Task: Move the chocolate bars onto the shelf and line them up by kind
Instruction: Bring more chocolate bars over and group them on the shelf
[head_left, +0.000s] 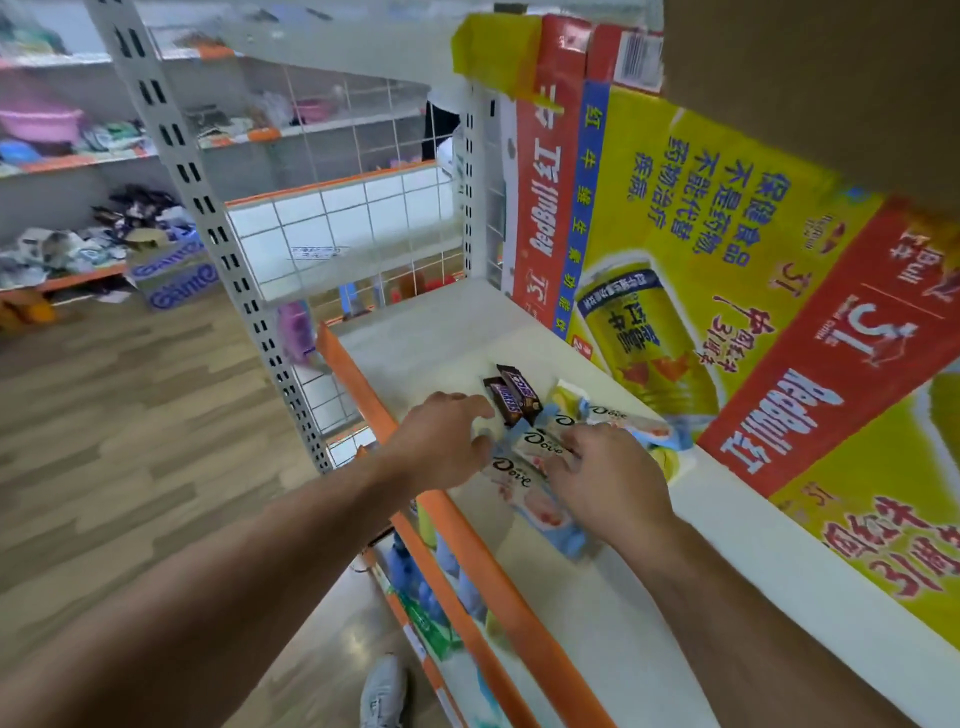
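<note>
Head view: the pale, flat Dove chocolate bars lie askew near the front orange edge of the white shelf, touching two brown Snickers bars. Left hand open, fingers spread, resting at the bars' end. Right hand open, pressing them. Advice: square Dove bars parallel, apart from Snickers.

Bright, even overhead lighting with only soft shadows on the white shelf, strong wide-angle bending of the upright post at upper left, general softness and compression smear throughout, and motion blur on the pale wrappers at centre and the lower frame edge.
</note>
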